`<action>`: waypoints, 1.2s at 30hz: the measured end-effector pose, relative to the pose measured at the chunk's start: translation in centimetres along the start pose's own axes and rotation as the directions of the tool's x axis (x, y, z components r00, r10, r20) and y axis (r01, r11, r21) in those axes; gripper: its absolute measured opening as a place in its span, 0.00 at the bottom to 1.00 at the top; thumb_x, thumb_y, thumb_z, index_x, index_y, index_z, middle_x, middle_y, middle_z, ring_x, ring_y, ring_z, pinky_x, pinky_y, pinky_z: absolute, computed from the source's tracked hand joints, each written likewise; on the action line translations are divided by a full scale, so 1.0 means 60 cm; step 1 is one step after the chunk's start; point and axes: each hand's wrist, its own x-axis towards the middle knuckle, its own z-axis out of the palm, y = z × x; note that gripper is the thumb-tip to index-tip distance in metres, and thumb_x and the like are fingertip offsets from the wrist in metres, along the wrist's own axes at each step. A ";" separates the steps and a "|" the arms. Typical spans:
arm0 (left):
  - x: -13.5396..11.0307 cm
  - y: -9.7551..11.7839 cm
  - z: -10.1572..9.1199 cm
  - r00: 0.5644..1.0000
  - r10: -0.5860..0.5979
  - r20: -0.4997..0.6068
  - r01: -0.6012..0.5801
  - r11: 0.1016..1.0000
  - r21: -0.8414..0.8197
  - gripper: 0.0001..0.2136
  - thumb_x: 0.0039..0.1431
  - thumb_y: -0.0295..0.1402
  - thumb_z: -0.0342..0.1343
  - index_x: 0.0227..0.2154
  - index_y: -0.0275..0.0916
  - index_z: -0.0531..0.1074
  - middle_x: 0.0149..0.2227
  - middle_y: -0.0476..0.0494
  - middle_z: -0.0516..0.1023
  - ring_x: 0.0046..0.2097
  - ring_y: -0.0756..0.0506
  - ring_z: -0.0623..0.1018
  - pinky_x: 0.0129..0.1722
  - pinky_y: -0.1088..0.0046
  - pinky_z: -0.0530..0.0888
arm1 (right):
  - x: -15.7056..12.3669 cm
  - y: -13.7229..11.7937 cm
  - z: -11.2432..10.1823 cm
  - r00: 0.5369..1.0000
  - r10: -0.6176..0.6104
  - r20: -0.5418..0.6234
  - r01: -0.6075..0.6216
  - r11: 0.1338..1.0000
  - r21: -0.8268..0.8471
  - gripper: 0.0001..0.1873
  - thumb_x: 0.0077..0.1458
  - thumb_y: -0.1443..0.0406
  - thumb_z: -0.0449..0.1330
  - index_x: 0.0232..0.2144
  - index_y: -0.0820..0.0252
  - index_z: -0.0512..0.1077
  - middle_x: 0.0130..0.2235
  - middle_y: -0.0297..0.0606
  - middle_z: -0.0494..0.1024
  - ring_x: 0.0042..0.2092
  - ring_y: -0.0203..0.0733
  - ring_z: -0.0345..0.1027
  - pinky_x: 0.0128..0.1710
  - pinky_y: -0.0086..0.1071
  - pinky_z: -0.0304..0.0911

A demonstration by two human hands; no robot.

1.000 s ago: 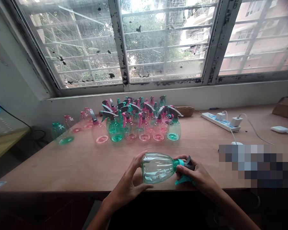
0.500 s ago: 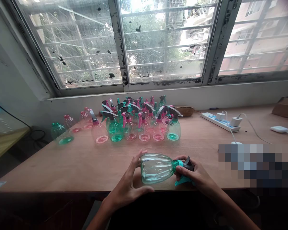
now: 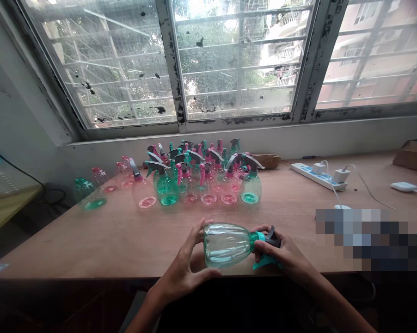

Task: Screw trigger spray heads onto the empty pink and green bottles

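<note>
A clear green spray bottle (image 3: pixel 227 245) lies sideways just above the front edge of the table, its base to the left. My right hand (image 3: pixel 276 247) is closed around its neck and the dark and turquoise spray head (image 3: pixel 269 262). Around the base my left hand (image 3: pixel 187 263) forms a wide curve, with fingers at the upper edge and thumb along the lower edge. A gap shows between that palm and the base. Behind, several pink and green spray bottles (image 3: pixel 208 187) with trigger heads stand in a close group.
On the left are several bottles without heads, among them a green bottle (image 3: pixel 90 194) and a pink bottle (image 3: pixel 100 178). A white power strip (image 3: pixel 319 175) with plugs and cables lies at the right. A brown basket (image 3: pixel 269 161) and a cardboard box (image 3: pixel 413 155) sit farther back.
My left thumb has moved slightly up toward the bottle's lower edge, and the bottle's base has turned or shifted a little. My right hand keeps its grip at the neck.
</note>
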 end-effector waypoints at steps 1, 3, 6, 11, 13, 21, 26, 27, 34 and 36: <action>0.000 0.002 -0.001 1.000 0.002 -0.002 -0.002 1.000 0.007 0.47 0.57 0.32 0.69 0.71 0.57 0.45 0.71 0.41 0.57 0.70 0.33 0.61 0.68 0.52 0.63 | 0.000 0.000 0.000 1.000 -0.001 0.000 0.001 1.000 0.000 0.22 0.53 0.52 0.71 0.43 0.59 0.73 0.26 0.35 0.82 0.31 0.45 0.77 0.34 0.34 0.71; 0.001 0.002 -0.001 0.999 0.045 -0.004 -0.045 0.998 0.035 0.43 0.59 0.30 0.67 0.70 0.56 0.49 0.72 0.42 0.56 0.71 0.33 0.58 0.69 0.52 0.60 | 0.001 0.001 -0.002 1.000 -0.002 -0.003 0.002 1.000 0.011 0.22 0.54 0.52 0.71 0.43 0.59 0.73 0.26 0.35 0.83 0.31 0.44 0.76 0.34 0.34 0.71; 0.001 -0.002 0.001 0.993 0.115 0.001 -0.114 0.992 0.059 0.40 0.64 0.26 0.60 0.70 0.58 0.46 0.73 0.44 0.51 0.73 0.35 0.54 0.70 0.51 0.56 | 0.001 0.004 -0.003 1.000 -0.006 -0.011 0.006 0.999 0.039 0.22 0.54 0.52 0.71 0.43 0.59 0.72 0.27 0.35 0.82 0.30 0.44 0.76 0.34 0.35 0.72; 0.002 -0.004 0.004 1.000 -0.016 0.016 0.016 0.999 0.036 0.50 0.58 0.28 0.67 0.71 0.59 0.38 0.73 0.41 0.52 0.71 0.34 0.59 0.69 0.50 0.60 | 0.002 0.007 -0.002 1.000 0.011 -0.005 -0.011 0.999 0.041 0.22 0.53 0.54 0.72 0.43 0.59 0.72 0.26 0.34 0.82 0.30 0.43 0.76 0.33 0.34 0.72; 0.004 -0.004 0.004 0.999 -0.043 0.008 0.043 0.998 0.035 0.51 0.57 0.29 0.69 0.71 0.59 0.38 0.72 0.42 0.53 0.70 0.33 0.60 0.68 0.50 0.62 | 0.002 0.007 -0.002 1.000 0.011 -0.004 -0.011 1.000 0.027 0.22 0.53 0.54 0.72 0.43 0.60 0.73 0.26 0.34 0.82 0.30 0.43 0.76 0.33 0.33 0.71; 0.002 -0.011 0.008 0.999 0.040 -0.008 -0.039 0.994 0.098 0.43 0.64 0.28 0.61 0.71 0.60 0.41 0.73 0.45 0.49 0.72 0.35 0.54 0.70 0.50 0.58 | 0.001 0.007 -0.002 1.000 0.012 -0.012 -0.011 0.998 0.059 0.23 0.53 0.54 0.72 0.44 0.61 0.72 0.27 0.34 0.81 0.30 0.43 0.75 0.34 0.36 0.72; 0.004 -0.006 0.004 1.000 -0.019 -0.017 0.020 0.998 0.061 0.50 0.56 0.35 0.70 0.71 0.59 0.40 0.72 0.43 0.54 0.70 0.32 0.58 0.68 0.49 0.62 | 0.003 0.008 -0.003 1.000 0.007 0.002 -0.007 0.999 0.038 0.23 0.54 0.54 0.72 0.44 0.61 0.72 0.27 0.35 0.81 0.31 0.43 0.75 0.34 0.35 0.72; 0.005 -0.007 0.004 1.000 -0.003 -0.018 0.005 0.997 0.072 0.48 0.57 0.34 0.69 0.71 0.58 0.42 0.72 0.43 0.53 0.71 0.32 0.57 0.68 0.49 0.62 | 0.003 0.008 -0.003 1.000 0.007 0.004 -0.007 0.999 0.041 0.23 0.54 0.54 0.72 0.44 0.61 0.72 0.27 0.35 0.81 0.31 0.43 0.75 0.34 0.35 0.72; 0.003 -0.011 0.008 0.997 0.080 -0.018 -0.078 0.994 0.080 0.43 0.65 0.28 0.60 0.71 0.60 0.38 0.75 0.45 0.45 0.74 0.36 0.51 0.70 0.49 0.55 | 0.002 0.008 -0.002 1.000 -0.005 -0.001 0.005 0.998 0.060 0.21 0.55 0.55 0.71 0.44 0.61 0.72 0.27 0.33 0.81 0.30 0.42 0.75 0.33 0.34 0.72; 0.003 -0.009 0.008 1.000 0.011 -0.004 -0.011 0.999 0.049 0.49 0.60 0.30 0.66 0.71 0.60 0.36 0.74 0.43 0.49 0.73 0.35 0.54 0.70 0.49 0.57 | 0.001 0.010 -0.003 1.000 -0.002 0.007 0.002 0.998 0.060 0.22 0.55 0.55 0.72 0.44 0.61 0.72 0.27 0.34 0.81 0.30 0.42 0.75 0.33 0.34 0.72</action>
